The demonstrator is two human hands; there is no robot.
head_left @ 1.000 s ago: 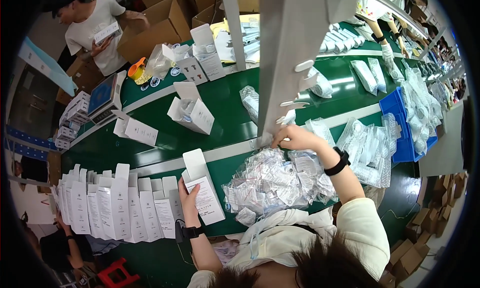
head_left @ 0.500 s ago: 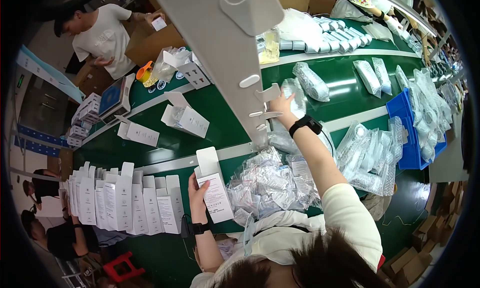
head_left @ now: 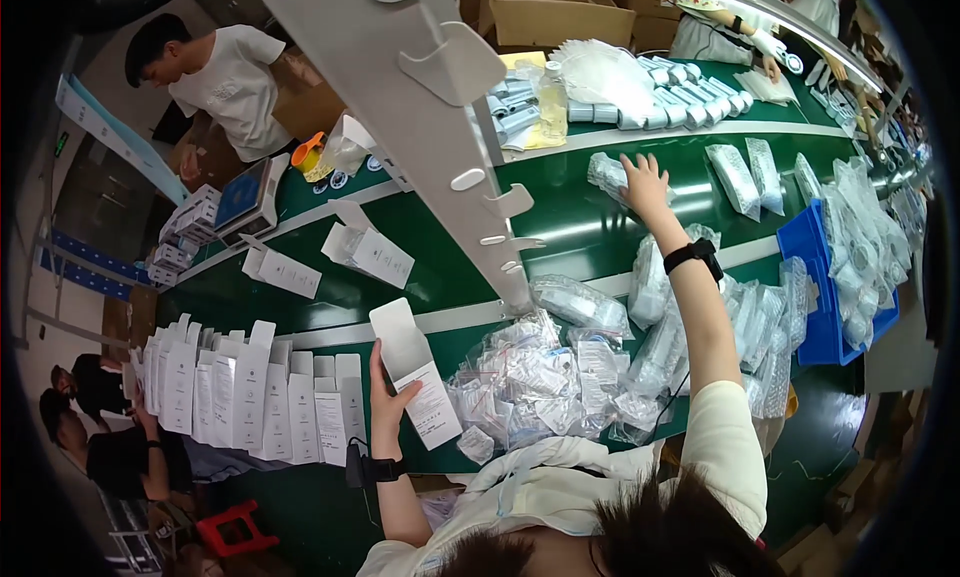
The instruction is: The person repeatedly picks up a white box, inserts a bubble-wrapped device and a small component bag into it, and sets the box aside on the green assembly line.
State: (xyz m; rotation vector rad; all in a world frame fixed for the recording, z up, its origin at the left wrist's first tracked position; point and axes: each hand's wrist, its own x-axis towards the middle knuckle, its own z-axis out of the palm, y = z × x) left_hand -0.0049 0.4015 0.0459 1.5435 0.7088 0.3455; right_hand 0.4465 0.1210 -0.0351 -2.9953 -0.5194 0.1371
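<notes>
- Two hands apart: left hand grips a white carton, flap open, low over the green table.
- Right hand, fingers spread, lies flat on a crinkly clear bag far across; contents unclear.

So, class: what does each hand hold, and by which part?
The left hand holds a white box by its lower left edge. The right hand rests on a clear bag; a grip cannot be told.
</notes>
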